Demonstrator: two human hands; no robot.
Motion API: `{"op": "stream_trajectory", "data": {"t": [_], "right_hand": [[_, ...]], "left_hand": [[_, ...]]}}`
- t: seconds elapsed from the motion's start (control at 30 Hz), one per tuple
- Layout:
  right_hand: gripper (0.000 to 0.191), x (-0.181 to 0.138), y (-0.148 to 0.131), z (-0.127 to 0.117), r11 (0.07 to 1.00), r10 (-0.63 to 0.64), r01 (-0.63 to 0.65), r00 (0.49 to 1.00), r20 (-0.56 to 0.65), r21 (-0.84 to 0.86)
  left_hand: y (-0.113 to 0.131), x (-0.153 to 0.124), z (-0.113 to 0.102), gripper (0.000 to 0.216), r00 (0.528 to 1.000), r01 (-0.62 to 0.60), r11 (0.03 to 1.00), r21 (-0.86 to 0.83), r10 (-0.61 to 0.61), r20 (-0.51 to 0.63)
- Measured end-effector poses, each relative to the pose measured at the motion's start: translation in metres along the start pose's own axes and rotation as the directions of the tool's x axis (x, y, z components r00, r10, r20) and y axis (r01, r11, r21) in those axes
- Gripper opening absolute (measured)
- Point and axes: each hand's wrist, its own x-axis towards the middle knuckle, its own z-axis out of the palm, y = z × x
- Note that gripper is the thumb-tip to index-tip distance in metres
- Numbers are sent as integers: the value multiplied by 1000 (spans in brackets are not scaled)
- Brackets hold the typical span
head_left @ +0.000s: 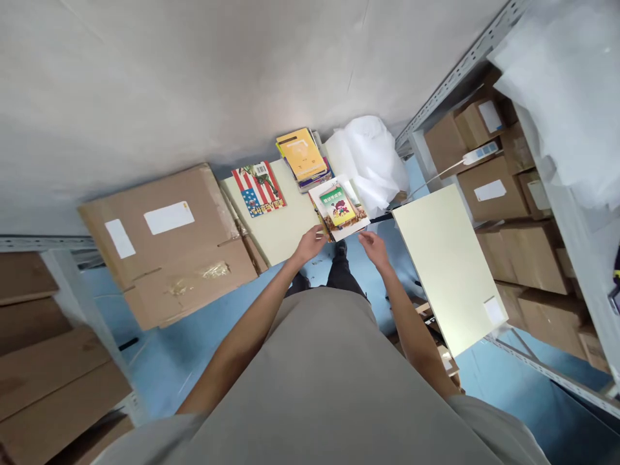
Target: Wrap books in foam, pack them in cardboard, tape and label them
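Observation:
A small green and yellow picture book (338, 206) lies on a larger white-covered book (356, 231), with more printed covers showing beneath them at the table's near edge. My left hand (311, 244) is by the lower left corner of this pile, fingers loosely curved and apart. At the lower right corner is my right hand (374, 247), fingertips close to the white cover's edge and not closed round it. Whether either hand touches the pile is hard to make out. Behind it stands a stack of books with an orange cover (301, 155) on top.
A flag-patterned book (259, 188) lies left on the pale table (276, 239). Further left is a large cardboard box (194, 252). White foam wrap (371, 155) sits at the back right. A pale board (445, 265) and shelved cartons (533, 252) stand to the right.

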Motion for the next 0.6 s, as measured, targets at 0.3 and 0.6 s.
{"op": "stream_trajectory", "data": {"t": [0.3, 0.6], "right_hand": [[51, 132, -19, 24, 928, -178, 225, 968, 178, -297], [52, 148, -15, 24, 873, -172, 266, 952, 252, -409]], "left_hand": [[39, 57, 73, 35, 981, 68, 889, -452, -142, -132], [41, 87, 111, 53, 921, 54, 735, -676, -299, -251]]}}
